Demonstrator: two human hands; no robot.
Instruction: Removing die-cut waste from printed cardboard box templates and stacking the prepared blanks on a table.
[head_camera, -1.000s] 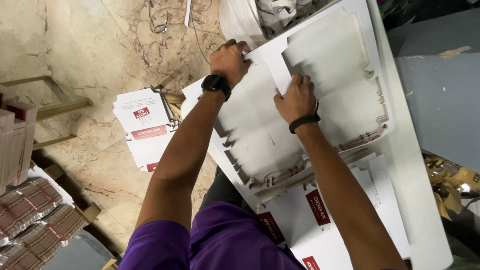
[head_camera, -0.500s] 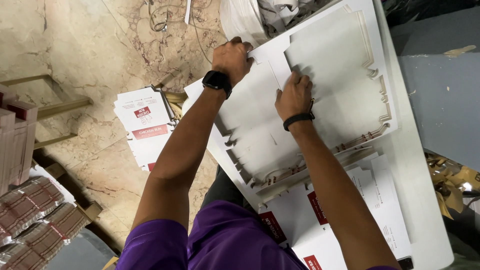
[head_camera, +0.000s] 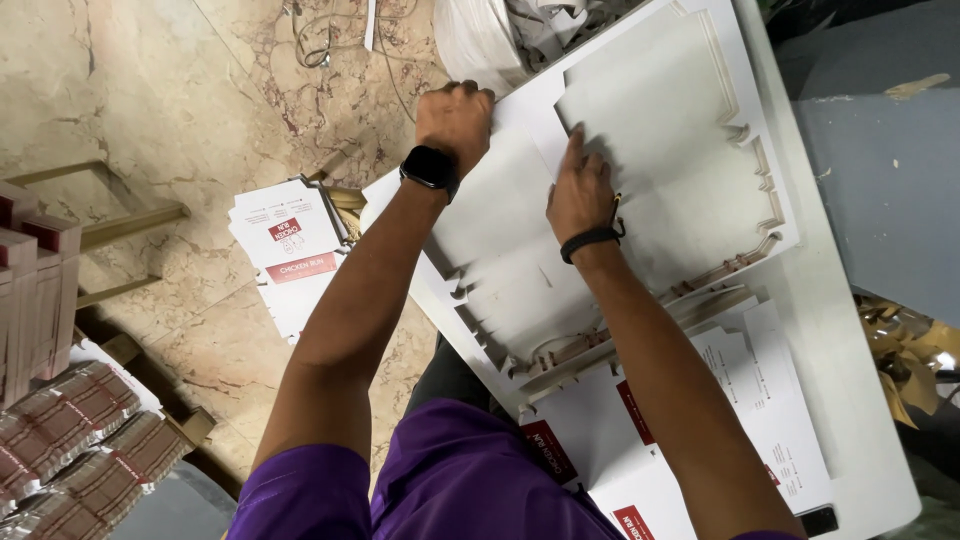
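A stack of die-cut white card sheets (head_camera: 520, 260) lies on the white table (head_camera: 850, 400). The left hand (head_camera: 455, 118) curls closed over its far left edge; the right hand (head_camera: 578, 192) presses flat, fingers spread, on the top sheet. Printed flat cartons (head_camera: 290, 245) lie left on the floor; a white bag (head_camera: 480, 40) of offcuts sits far.

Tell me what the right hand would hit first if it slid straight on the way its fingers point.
The right hand would likely meet the raised upper cardboard sheet right ahead of its fingertips, though depth is unclear.
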